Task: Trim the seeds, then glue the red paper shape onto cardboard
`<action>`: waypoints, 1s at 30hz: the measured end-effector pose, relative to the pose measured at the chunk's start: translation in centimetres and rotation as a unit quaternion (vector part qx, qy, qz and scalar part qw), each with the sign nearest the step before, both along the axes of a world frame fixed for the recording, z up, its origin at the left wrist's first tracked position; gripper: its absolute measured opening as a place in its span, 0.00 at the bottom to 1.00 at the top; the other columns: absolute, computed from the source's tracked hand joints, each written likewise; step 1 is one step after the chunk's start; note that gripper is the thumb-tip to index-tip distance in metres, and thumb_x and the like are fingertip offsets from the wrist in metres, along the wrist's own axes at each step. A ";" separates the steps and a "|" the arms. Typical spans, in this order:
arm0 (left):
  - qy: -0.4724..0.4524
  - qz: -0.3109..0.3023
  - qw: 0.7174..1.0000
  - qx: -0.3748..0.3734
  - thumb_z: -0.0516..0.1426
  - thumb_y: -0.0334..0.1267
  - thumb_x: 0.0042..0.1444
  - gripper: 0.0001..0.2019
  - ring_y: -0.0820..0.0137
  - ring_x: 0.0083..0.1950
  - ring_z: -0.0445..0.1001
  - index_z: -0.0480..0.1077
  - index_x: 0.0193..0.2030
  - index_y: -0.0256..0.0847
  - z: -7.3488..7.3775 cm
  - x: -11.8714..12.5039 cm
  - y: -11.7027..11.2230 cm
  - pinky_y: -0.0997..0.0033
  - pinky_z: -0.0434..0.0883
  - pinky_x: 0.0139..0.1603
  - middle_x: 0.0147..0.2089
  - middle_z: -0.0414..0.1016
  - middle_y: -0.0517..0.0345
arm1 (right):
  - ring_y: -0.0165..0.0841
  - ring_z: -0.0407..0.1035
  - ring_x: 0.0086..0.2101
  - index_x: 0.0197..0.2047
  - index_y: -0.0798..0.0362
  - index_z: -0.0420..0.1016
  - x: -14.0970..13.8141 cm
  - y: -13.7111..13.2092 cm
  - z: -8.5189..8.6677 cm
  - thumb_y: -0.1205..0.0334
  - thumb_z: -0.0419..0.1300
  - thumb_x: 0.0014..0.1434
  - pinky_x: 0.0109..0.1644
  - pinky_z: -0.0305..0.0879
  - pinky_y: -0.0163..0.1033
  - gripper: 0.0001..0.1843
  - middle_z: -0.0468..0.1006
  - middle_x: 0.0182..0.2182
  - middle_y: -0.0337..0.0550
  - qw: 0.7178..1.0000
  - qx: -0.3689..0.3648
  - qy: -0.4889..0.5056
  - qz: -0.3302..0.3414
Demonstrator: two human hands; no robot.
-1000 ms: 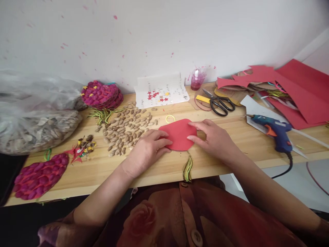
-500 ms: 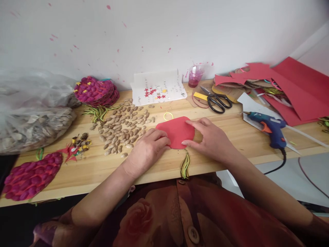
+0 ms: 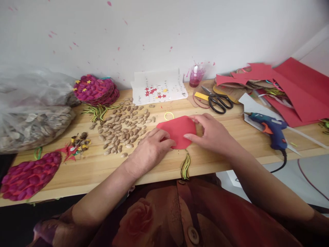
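Card [image 3: 179,128]: on the table [image 3: 205,159], between my hands.
Left hand [image 3: 151,148]: half-curled on the card's left edge, probably steadying it.
Right hand [image 3: 212,133]: thumb and fingers parted at its right edge (either hand pinching? can't tell).

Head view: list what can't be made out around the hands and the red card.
All in the head view:
- Underside of the red card: faces down, out of sight.
- Card's left end: covered by the left hand.
- Writing on the white paper: too small to read.
- Far end of the glue gun's cord: lost behind the right forearm.
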State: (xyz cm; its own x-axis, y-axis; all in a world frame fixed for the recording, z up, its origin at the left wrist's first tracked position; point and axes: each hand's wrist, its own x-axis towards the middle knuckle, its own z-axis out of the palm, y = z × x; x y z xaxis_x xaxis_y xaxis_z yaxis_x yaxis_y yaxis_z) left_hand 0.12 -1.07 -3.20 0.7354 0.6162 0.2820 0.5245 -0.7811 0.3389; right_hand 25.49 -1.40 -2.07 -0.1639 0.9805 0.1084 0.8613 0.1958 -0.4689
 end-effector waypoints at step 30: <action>-0.022 -0.020 0.998 0.059 0.55 0.35 0.67 0.09 0.63 0.54 0.71 0.73 0.51 0.43 -1.3 0.4 -0.2 0.58 0.70 0.57 0.51 0.76 0.52 | 0.45 0.70 0.51 0.56 0.50 0.72 -1.0 2.4 0.4 0.43 0.63 0.55 0.55 0.66 0.51 0.29 0.73 0.50 0.51 0.999 -0.009 -0.028 0.033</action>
